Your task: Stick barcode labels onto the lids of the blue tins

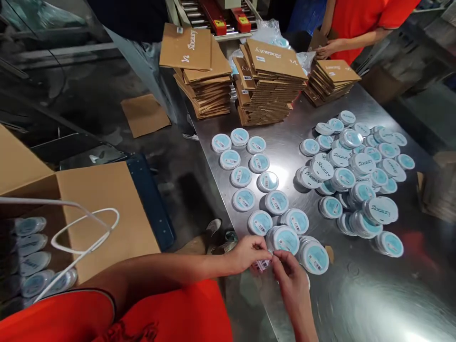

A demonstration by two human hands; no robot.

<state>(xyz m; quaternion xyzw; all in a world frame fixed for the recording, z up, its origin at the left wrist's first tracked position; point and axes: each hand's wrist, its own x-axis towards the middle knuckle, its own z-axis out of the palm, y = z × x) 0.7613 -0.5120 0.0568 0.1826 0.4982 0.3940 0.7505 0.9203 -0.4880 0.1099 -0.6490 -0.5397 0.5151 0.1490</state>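
Observation:
My left hand (245, 255) is closed in a pinch near the table's left edge. Below its fingertips a small strip of barcode labels (262, 265) sticks out, pinkish white with dark print. My right hand (290, 271) is also pinched, its fingertips meeting those of the left; what lies between them is too small to make out. Just beyond the fingers stands a stack of round tubs (286, 240) with pale blue, barcoded faces. Another stack (315, 256) is right of it, and a tub (260, 222) sits behind my left hand. More barcoded tubs (243, 199) run in two rough rows up the table.
Many round tubs (345, 178), some with white lettered lids, are heaped on the right of the metal table (359, 289). Flattened cardboard stacks (272, 90) stand at the back. A co-worker's hand (329, 49) holds cardboard there. An open carton (103, 209) with tubs is at left.

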